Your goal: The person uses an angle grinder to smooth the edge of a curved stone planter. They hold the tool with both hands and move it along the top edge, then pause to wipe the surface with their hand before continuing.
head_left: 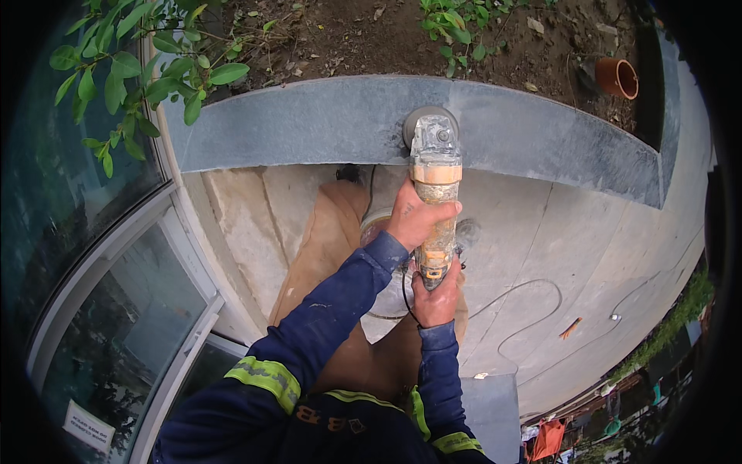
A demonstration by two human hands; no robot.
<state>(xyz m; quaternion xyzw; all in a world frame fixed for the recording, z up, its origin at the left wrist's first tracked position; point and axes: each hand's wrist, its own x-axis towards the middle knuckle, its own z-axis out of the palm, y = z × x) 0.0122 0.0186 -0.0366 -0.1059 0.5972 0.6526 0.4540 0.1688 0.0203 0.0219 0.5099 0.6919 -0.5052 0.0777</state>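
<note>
Fingers of L hand [417, 218] & R hand [437, 300] clamped on angle grinder [437, 193]: long axis approx. straight ahead, disc end [422, 116] over mid of grey slab [309, 124]. R hand on rear end, farther from slab; L hand round body, nearer slab. Cable [550, 281] curves on pale floor [510, 240], near side of slab, to R. Beyond slab: soil [348, 46] w/ green plants [457, 32]; terracotta pot [614, 77] tipped nr slab's R end.

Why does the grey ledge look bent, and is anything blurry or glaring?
Head view: fisheye distortion bows the grey ledge, with black corners; soft daylight, no hard shadows on the pale paving; dim reflections on the glass, no strong glare; grinder, left hand and right hand fairly sharp; clutter at lower right harder to make out.
</note>
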